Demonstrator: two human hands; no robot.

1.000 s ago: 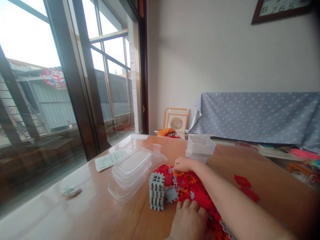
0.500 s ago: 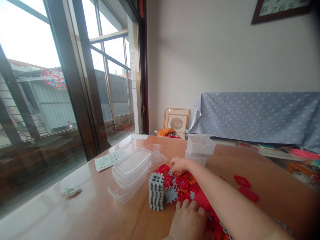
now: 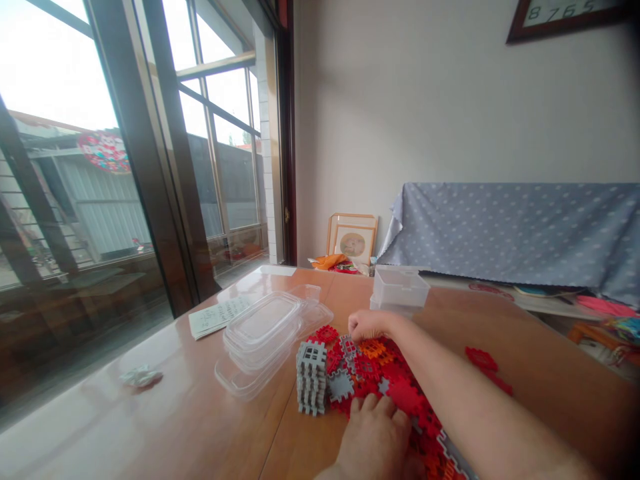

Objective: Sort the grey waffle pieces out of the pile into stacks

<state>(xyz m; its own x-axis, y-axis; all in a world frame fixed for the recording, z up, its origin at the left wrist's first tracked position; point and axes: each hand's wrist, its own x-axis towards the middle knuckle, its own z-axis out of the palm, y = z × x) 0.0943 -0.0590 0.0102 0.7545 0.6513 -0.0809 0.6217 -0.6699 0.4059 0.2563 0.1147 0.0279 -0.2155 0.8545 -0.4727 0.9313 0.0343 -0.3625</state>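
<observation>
- left hand (image 3: 375, 443) nearest, fingers apart, lying on the edge of the red waffle-block tiles (image 3: 380, 380), nothing clamped
- right hand (image 3: 367, 325) fingers bunched at far edge of the tiles, maybe pinching one, hard to tell
- grey tile stack (image 3: 311, 378) upright, just left of the red tiles
- clear plastic tubs (image 3: 260, 340) further left on the wooden worktop (image 3: 150, 427)
- loose red tiles (image 3: 481, 359) well right
- clear box (image 3: 400, 288) beyond the right hand

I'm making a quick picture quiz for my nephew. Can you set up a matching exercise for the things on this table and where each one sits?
Things:
1. Gray block stack
2. Clear plastic box
3. Crumpled white scrap
4. Loose red blocks

Places:
A. Far right on the wooden table, beyond the right hand
B. On the table's side nearest the window
C. Upright beside the red block pile
D. Near the table's far edge

Pairs: 1-C, 2-D, 3-B, 4-A
</observation>
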